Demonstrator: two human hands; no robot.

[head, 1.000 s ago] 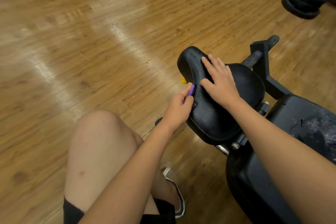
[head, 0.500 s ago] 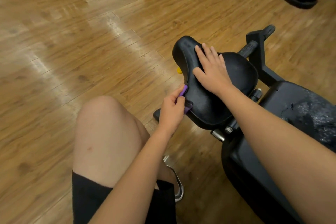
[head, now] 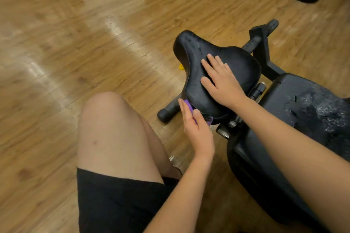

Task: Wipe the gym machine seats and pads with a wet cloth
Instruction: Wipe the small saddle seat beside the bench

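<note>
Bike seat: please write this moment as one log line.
left hand: purple cloth on seat edge | right hand: flat on seat

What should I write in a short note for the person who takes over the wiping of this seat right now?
Left hand: holds the purple cloth pressed against the near left edge of the black seat.
Right hand: lies flat on top of the seat, holding nothing, likely to steady it.
Done: cannot be told for sure; the seat top shows fine specks.
Left: probably the seat top under the right hand, then the black machine body, which has whitish marks on it.
</note>
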